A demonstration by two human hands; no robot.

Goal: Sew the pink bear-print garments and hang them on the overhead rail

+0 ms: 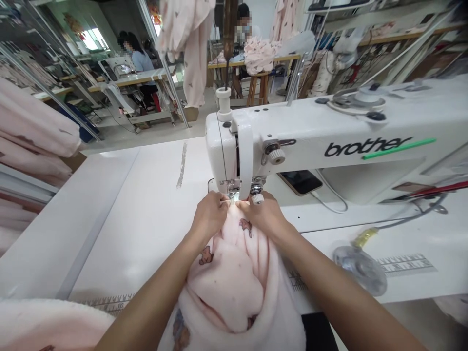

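At the far left, past the edge of the white sewing table (109, 243), long folds of pale pink fabric (32, 126) hung in a heap, and a strip of silver tape (182, 165) ran along the tabletop toward the back edge. The left hand (210, 214) was narrowly pinched on the edge of the bear-print pink fleece (223, 287), right in front of the presser foot (229, 187). The right hand (263, 213) pinched the same edge from the other side, with the two hands almost touching. The fleece lay bunched beneath them, spilling over the table's near edge. Behind them stood a white Brother sewing machine (303, 131) – a smartphone (300, 181) lay under its arm, trailing a white cable (329, 201). Near the right edge sat a clear round plastic piece (359, 269) with yellow tape, just beside a printed ruler scale (405, 263).
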